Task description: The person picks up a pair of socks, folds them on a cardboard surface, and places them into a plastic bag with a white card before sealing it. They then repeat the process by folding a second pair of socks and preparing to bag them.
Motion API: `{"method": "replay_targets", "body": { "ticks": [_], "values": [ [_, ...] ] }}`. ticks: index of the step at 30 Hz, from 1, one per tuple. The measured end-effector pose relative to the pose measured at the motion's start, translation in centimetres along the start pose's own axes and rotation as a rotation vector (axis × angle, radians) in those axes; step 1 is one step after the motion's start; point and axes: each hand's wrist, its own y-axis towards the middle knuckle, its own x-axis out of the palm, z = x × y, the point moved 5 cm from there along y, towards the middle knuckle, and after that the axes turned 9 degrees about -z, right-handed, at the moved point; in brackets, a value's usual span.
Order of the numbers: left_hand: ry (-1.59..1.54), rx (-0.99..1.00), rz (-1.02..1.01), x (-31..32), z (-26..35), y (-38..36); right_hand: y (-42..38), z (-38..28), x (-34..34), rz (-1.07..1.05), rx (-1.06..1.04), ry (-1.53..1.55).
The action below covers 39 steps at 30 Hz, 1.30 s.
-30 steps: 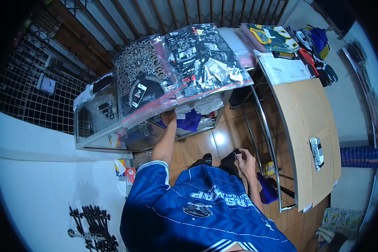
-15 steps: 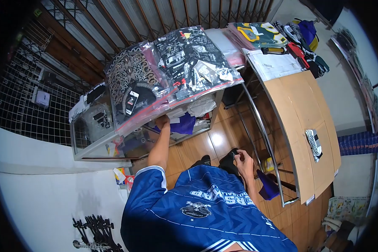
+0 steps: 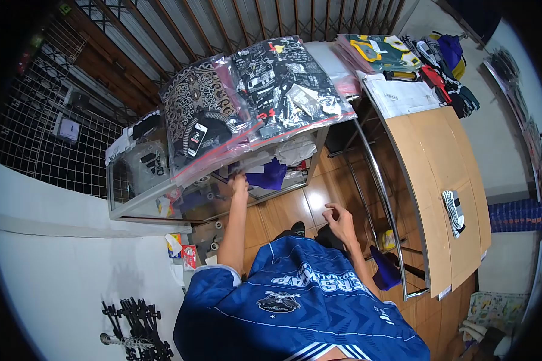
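Note:
My left hand [image 3: 239, 182] reaches to the open front of a glass display case [image 3: 144, 212]. Its fingers are closed beside a purple cloth [image 3: 267, 175] with a white paper on it; what they grip, if anything, I cannot make out. My right hand [image 3: 341, 222] hovers over the tiled floor by my knee, fingers loosely bent and apart, with nothing visible in them. On top of the case lie a patterned black garment [image 3: 199, 99] and a black printed garment [image 3: 283, 78], both in clear plastic bags.
To the right, a cardboard-topped table [image 3: 430, 156] on metal legs carries folded socks [image 3: 454, 213], white packets [image 3: 397, 96] and a green-yellow jersey [image 3: 382, 53]. Purple cloth [image 3: 384, 269] hangs low near its leg. Black hooks [image 3: 132, 328] show at lower left.
My left hand has drawn back a little from the case's inside toward its front edge. My right hand has lifted slightly and its fingers have loosened. The view has shifted slightly.

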Motion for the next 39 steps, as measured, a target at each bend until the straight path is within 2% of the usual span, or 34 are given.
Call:
{"method": "replay_targets", "body": {
  "ticks": [1,3,5,8,12,14,16,19,22,26,30,36,39],
  "values": [
    [-0.169,-0.139,-0.028,0.8,0.5,-3.4,0.6,0.3,0.9,-0.027,-0.018,0.068],
    [-0.240,-0.167,-0.198,1.2,0.0,-8.4,1.9,1.1,2.8,-0.081,-0.054,0.203],
    [-0.282,-0.273,-0.259,1.9,-1.2,-13.2,3.1,0.7,4.5,-0.199,-0.001,0.329],
    [-0.158,-0.386,-0.360,3.5,-3.3,-19.4,4.5,-0.3,6.9,-0.279,0.150,0.487],
    [0.052,-0.395,-0.591,6.4,-3.1,-26.4,5.5,-2.3,6.8,-0.167,0.215,0.556],
    [0.171,-0.353,-0.602,7.6,-3.0,-27.9,6.7,-0.4,6.9,-0.155,0.152,0.546],
    [0.307,-0.313,-0.628,7.8,-3.4,-27.9,7.0,0.1,6.0,-0.144,0.146,0.517],
    [0.252,-0.382,-0.649,7.6,-3.5,-27.2,5.9,0.6,3.9,-0.082,0.096,0.647],
    [-0.036,-0.398,-0.502,7.5,-4.2,-25.0,3.6,0.2,0.2,-0.109,0.119,0.575],
    [-0.078,-0.298,-0.495,7.8,-4.0,-22.2,0.0,0.9,-4.0,-0.036,0.142,0.612],
    [0.079,-0.089,-0.638,11.0,-1.0,-22.6,-2.9,3.3,-7.8,0.100,0.133,0.600],
    [0.213,-0.086,-0.950,15.8,1.2,-24.7,-6.0,4.2,-11.5,0.269,0.093,0.699],
    [0.296,-0.099,-1.013,17.5,2.0,-25.8,-7.1,3.7,-12.8,0.353,0.041,0.795]
  ]
}}
